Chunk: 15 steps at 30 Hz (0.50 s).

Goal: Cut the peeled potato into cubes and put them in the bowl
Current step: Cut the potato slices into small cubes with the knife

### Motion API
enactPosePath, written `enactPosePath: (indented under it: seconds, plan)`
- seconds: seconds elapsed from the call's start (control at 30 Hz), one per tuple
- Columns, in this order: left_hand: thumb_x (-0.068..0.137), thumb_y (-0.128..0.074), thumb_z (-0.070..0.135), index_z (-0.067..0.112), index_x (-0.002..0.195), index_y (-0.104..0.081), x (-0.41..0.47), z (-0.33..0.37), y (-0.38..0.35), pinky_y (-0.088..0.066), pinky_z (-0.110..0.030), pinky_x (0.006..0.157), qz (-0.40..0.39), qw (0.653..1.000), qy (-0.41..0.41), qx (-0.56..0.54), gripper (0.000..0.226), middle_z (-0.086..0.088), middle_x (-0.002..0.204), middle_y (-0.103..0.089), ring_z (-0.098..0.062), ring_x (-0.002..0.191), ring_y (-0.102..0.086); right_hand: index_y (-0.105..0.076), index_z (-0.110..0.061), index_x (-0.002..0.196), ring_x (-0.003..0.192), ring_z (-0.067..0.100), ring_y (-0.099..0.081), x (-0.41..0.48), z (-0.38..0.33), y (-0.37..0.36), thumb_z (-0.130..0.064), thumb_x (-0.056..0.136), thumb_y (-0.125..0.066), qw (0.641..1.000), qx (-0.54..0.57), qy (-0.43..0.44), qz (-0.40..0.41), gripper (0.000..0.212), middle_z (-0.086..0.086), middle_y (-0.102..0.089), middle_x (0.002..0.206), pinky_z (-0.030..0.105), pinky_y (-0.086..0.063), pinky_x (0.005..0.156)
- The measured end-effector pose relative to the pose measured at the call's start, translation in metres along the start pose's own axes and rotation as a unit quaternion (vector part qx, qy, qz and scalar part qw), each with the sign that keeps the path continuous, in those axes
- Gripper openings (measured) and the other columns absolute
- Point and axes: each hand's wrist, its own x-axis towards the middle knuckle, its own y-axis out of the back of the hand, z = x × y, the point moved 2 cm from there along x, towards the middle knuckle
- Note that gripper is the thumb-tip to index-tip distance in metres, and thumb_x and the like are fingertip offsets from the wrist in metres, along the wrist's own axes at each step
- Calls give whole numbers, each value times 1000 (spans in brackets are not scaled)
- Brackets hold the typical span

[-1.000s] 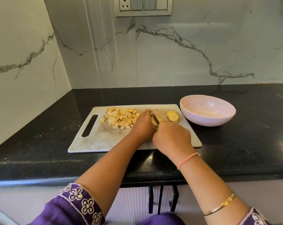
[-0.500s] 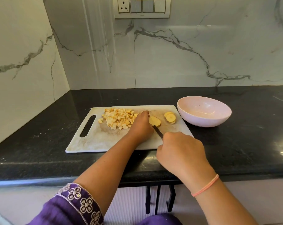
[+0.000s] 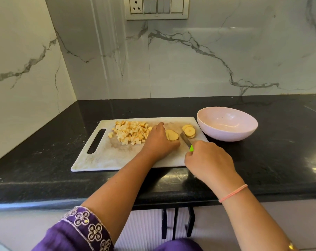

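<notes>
Holding potato slice (image 3: 172, 135) mid-board (image 3: 113, 156), left hand (image 3: 160, 142) fingers curled on it. Right hand (image 3: 208, 160) clamped on knife (image 3: 185, 140), blade now pulled clear rightward; stroke done, more cuts due. Matte cubes (image 3: 130, 132) piled left, round slices (image 3: 189, 131) right. Glossy bowl (image 3: 226, 135) empty on black bench (image 3: 45, 160).

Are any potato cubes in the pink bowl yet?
No, the pink bowl holds no potato; the cubes lie piled on the cutting board.

Black speckled stone surface (image 3: 63, 156) meeting marble walls, white rectangular plastic cutting board (image 3: 106, 158) with handle slot lying flat, pale pink round bowl (image 3: 240, 135) just beside its right edge
</notes>
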Motion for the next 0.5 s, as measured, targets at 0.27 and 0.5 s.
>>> enactPosePath:
  seconds: [0.27, 0.5]
  plan:
    - [90, -56, 41, 4, 146, -20, 4, 10, -11, -32, -38, 108, 9, 995, 41, 85, 76, -15, 147, -32, -30, 134, -34, -49, -14, 79, 72, 25, -50, 3, 4, 0, -26, 93, -41, 999, 28, 14, 33, 20, 0, -44, 68, 29, -28, 51]
    - [89, -55, 17, 9, 148, -22, 2, 5, -6, -36, -32, 105, 8, 1000, 12, 5, 68, -9, 143, -42, -23, 130, -40, -43, -16, 72, 73, 27, -50, 5, 10, 0, -26, 93, -42, 999, 35, 14, 29, 23, 1, -42, 71, 28, -26, 49]
